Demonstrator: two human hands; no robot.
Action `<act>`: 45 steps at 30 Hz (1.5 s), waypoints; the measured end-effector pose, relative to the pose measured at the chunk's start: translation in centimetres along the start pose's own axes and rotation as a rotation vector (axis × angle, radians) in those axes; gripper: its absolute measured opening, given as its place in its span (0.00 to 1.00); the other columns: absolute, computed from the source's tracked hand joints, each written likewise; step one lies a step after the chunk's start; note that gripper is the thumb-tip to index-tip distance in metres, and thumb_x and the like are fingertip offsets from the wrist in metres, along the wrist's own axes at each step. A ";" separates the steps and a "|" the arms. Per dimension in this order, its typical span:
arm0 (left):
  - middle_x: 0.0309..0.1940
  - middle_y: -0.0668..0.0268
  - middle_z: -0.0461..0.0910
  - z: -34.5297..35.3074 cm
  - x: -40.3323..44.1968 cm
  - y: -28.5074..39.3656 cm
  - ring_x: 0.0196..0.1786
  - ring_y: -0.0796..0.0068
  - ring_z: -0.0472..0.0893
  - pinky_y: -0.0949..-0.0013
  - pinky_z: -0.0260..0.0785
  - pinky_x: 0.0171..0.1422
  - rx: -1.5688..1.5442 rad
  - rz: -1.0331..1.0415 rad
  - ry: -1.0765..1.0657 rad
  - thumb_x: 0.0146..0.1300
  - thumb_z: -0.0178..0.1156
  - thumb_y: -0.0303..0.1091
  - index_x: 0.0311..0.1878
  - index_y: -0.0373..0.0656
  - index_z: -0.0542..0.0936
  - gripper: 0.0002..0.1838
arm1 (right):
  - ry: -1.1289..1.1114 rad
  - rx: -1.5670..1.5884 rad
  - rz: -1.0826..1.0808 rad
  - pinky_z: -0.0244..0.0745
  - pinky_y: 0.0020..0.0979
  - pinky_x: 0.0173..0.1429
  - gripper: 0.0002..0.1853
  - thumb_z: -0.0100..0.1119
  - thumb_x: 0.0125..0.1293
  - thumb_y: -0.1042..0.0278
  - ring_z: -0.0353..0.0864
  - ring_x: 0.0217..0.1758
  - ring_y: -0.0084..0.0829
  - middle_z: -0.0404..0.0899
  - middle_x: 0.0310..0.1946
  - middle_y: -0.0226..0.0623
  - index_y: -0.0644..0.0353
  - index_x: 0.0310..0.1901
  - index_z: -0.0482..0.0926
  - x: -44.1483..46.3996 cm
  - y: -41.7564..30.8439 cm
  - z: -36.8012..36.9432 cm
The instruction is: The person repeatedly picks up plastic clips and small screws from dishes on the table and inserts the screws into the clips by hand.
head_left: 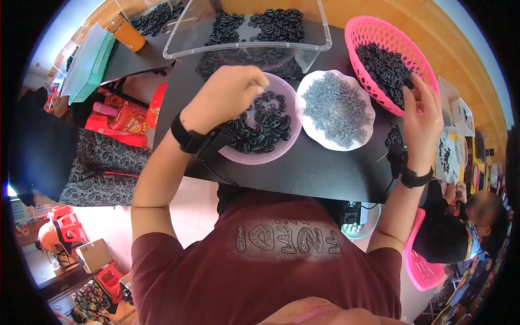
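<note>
My left hand (230, 97) is closed in a pinch above the rim of a lilac bowl (297, 116); whatever its fingertips hold is hidden. Inside that bowl lie many small black oval plastic parts (265, 127). On the other side, my right hand (425, 116) reaches over the near edge of a pink woven basket (364, 24), its thumb and fingers closed around a small black part (408, 82). More black parts (382, 67) fill the basket. Between the two containers, a white scalloped plate (369, 129) carries a heap of small grey metal pins or screws (336, 108).
A clear plastic bin (246, 51) with black parts stands behind the bowl. Loose black parts (394, 135) lie on the dark table (325, 173) near my right wrist. An orange cup (127, 35) and green basket (97, 65) are at left. Another person (449, 222) sits at right.
</note>
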State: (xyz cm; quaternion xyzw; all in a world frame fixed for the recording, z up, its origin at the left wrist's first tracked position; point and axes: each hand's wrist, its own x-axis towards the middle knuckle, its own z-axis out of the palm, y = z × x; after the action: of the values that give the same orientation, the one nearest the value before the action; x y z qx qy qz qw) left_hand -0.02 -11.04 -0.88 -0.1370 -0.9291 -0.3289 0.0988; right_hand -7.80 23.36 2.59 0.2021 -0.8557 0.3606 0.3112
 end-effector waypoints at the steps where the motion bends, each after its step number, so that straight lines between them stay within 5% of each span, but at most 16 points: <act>1: 0.35 0.58 0.85 0.2 0.0 -0.5 0.35 0.69 0.84 0.68 0.76 0.42 -0.002 -0.004 0.003 0.63 0.60 0.24 0.42 0.35 0.82 0.06 | 0.028 -0.077 -0.061 0.78 0.27 0.41 0.11 0.66 0.61 0.77 0.83 0.37 0.29 0.83 0.35 0.37 0.60 0.46 0.84 0.1 -0.2 0.0; 4: 0.32 0.53 0.83 1.0 0.2 -0.9 0.36 0.58 0.84 0.63 0.76 0.42 0.029 -0.052 -0.170 0.57 0.60 0.23 0.39 0.35 0.83 0.07 | -0.049 -0.065 -0.138 0.78 0.30 0.43 0.11 0.64 0.62 0.77 0.82 0.38 0.33 0.83 0.38 0.39 0.60 0.47 0.84 -0.7 -1.8 0.8; 8: 0.32 0.52 0.82 2.1 1.3 0.0 0.36 0.56 0.83 0.56 0.74 0.44 0.165 -0.033 -0.327 0.56 0.60 0.26 0.40 0.35 0.83 0.09 | -0.539 0.073 -0.201 0.78 0.39 0.48 0.09 0.62 0.60 0.77 0.82 0.43 0.46 0.82 0.38 0.45 0.63 0.43 0.83 -2.5 -2.1 3.4; 14: 0.31 0.52 0.80 4.0 1.1 -1.4 0.41 0.51 0.80 0.53 0.72 0.47 0.330 0.072 -0.353 0.57 0.58 0.24 0.35 0.36 0.80 0.04 | -0.802 -0.036 -0.235 0.77 0.44 0.48 0.08 0.61 0.60 0.70 0.82 0.43 0.48 0.81 0.36 0.46 0.60 0.40 0.84 -3.9 -1.1 7.1; 18: 0.31 0.52 0.79 4.6 0.3 -1.3 0.41 0.49 0.79 0.53 0.72 0.48 0.273 0.144 -0.234 0.57 0.57 0.24 0.31 0.37 0.78 0.02 | -0.817 -0.044 -0.216 0.76 0.45 0.47 0.07 0.61 0.60 0.69 0.82 0.42 0.48 0.80 0.34 0.45 0.60 0.38 0.84 -3.6 -1.1 7.0; 24: 0.35 0.50 0.80 3.3 0.9 0.8 0.40 0.49 0.80 0.54 0.72 0.45 0.225 -0.044 -0.380 0.57 0.57 0.23 0.35 0.35 0.78 0.04 | -0.699 0.057 -0.089 0.77 0.43 0.46 0.07 0.62 0.60 0.68 0.83 0.39 0.48 0.83 0.33 0.45 0.62 0.36 0.84 -3.3 -1.0 6.2; 27: 0.38 0.49 0.80 3.0 0.9 1.5 0.37 0.48 0.80 0.56 0.73 0.44 0.057 0.025 -0.124 0.58 0.57 0.22 0.41 0.35 0.80 0.08 | -0.656 0.119 -0.004 0.78 0.40 0.45 0.07 0.64 0.58 0.69 0.84 0.37 0.46 0.84 0.31 0.46 0.63 0.36 0.85 -3.3 -0.9 6.0; 30: 0.37 0.55 0.81 3.0 1.5 3.6 0.31 0.61 0.81 0.65 0.74 0.39 -0.020 0.161 0.084 0.62 0.57 0.22 0.45 0.35 0.81 0.09 | -0.627 0.193 0.086 0.78 0.36 0.42 0.07 0.66 0.56 0.72 0.85 0.35 0.43 0.84 0.30 0.46 0.63 0.36 0.85 -3.8 -0.5 6.2; 32: 0.38 0.62 0.81 3.4 1.9 5.5 0.29 0.77 0.80 0.74 0.73 0.34 -0.304 0.019 0.035 0.66 0.57 0.22 0.48 0.35 0.80 0.09 | -0.617 0.271 0.146 0.78 0.32 0.40 0.07 0.67 0.56 0.73 0.85 0.33 0.36 0.84 0.28 0.44 0.65 0.36 0.84 -4.0 -0.2 6.3; 33: 0.38 0.62 0.81 3.8 2.0 6.4 0.29 0.77 0.80 0.74 0.73 0.34 -0.304 0.022 0.034 0.66 0.57 0.22 0.48 0.35 0.80 0.09 | -0.614 0.270 0.147 0.78 0.32 0.40 0.07 0.67 0.56 0.73 0.85 0.33 0.36 0.84 0.28 0.44 0.65 0.36 0.84 -4.0 -0.2 6.2; 35: 0.38 0.66 0.80 4.8 2.2 7.9 0.31 0.86 0.78 0.81 0.72 0.31 -0.847 -0.243 -0.044 0.69 0.56 0.23 0.51 0.34 0.78 0.10 | -0.635 0.359 0.300 0.76 0.27 0.38 0.07 0.67 0.59 0.72 0.83 0.31 0.27 0.83 0.28 0.39 0.66 0.38 0.83 -3.9 -0.3 5.7; 45: 0.37 0.63 0.80 7.2 2.6 8.6 0.32 0.80 0.79 0.76 0.75 0.30 -1.133 -0.325 0.027 0.67 0.58 0.22 0.50 0.33 0.77 0.10 | -0.489 0.742 0.300 0.74 0.21 0.37 0.06 0.65 0.63 0.77 0.79 0.33 0.18 0.80 0.34 0.31 0.66 0.41 0.83 -4.6 -1.7 4.4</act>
State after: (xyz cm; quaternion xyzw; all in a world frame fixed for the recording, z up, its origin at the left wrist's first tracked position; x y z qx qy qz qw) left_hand -0.46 0.49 -0.68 -0.0202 -0.6162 -0.7868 -0.0297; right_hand -5.18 19.53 -2.13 0.2526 -0.7369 0.6252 -0.0485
